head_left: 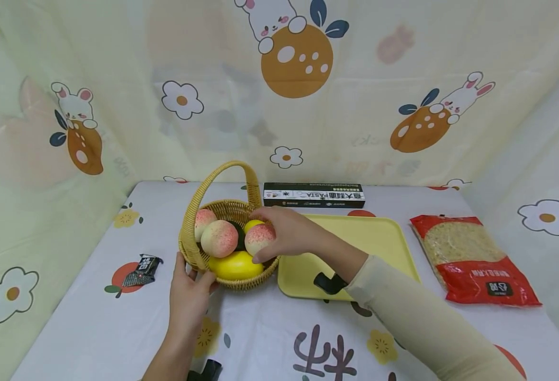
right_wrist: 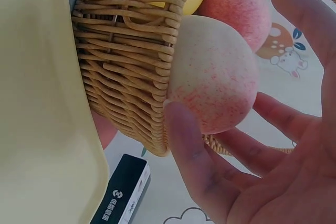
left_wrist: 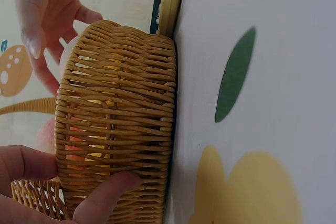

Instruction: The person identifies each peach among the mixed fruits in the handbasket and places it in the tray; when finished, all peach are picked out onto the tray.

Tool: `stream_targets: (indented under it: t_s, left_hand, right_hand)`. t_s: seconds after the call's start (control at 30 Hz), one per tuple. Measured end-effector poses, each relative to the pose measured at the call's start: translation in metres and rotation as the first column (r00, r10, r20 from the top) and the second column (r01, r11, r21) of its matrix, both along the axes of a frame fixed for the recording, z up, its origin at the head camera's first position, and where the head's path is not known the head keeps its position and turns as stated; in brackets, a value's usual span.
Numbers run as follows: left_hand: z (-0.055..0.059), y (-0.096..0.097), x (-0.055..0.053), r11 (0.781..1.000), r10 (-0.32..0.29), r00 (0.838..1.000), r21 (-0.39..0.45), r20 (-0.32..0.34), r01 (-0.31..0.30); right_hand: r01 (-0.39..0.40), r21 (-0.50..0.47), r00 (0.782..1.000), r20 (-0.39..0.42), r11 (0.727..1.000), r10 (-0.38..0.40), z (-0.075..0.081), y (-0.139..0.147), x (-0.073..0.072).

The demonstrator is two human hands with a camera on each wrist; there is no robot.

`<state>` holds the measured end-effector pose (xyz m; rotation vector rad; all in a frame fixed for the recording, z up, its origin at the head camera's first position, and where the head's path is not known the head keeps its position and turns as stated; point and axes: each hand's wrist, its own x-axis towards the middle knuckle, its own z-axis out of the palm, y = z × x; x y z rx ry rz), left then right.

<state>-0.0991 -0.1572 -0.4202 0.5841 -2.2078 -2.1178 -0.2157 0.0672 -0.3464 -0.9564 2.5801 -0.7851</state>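
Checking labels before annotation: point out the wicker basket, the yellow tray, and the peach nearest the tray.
Wicker basket (left_wrist: pixel 123 95): left wrist view, on its woven side wall.
Yellow tray (head_left: pixel 385 237): head view, on its bare flat surface.
Peach (right_wrist: pixel 216 74): right wrist view, middle of its visible surface.

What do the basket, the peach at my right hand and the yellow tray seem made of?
The basket looks like wicker or a lookalike, with a slight sheen: interlaced strands show. The peach seems artificial, perhaps foam or plastic, mostly matte; its speckled blush looks painted on. The yellow tray is probably plastic, smooth and low-sheen: evenly colored, rounded corners, no visible grain.
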Motion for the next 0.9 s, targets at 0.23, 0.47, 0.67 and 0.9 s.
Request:
stream_targets:
  t_s: [0.23,0.47,0.67,0.9]
  left_hand:
    - [-0.001,0.0,0.0,1.0,0.001,1.0,0.009,-0.007,-0.001]
    - [0.0,0.001,0.0,1.0,0.011,1.0,0.001,-0.001,-0.011]
    - [0.0,0.0,0.0,1.0,0.01,1.0,-0.007,0.009,-0.01]
    - [0.0,0.0,0.001,1.0,0.001,1.0,-0.008,0.006,-0.001]
  right_hand:
    - [-0.01,0.043,1.0,0.011,0.999,0.009,-0.001,-0.005,-0.004]
    - [-0.01,0.093,1.0,0.023,0.996,0.008,-0.005,-0.012,-0.008]
    - [-0.036,0.125,0.998,0.052,0.992,0.03,-0.009,-0.018,-0.012]
    - [-0.052,0.179,0.997,0.063,0.982,0.042,-0.004,-0.024,-0.011]
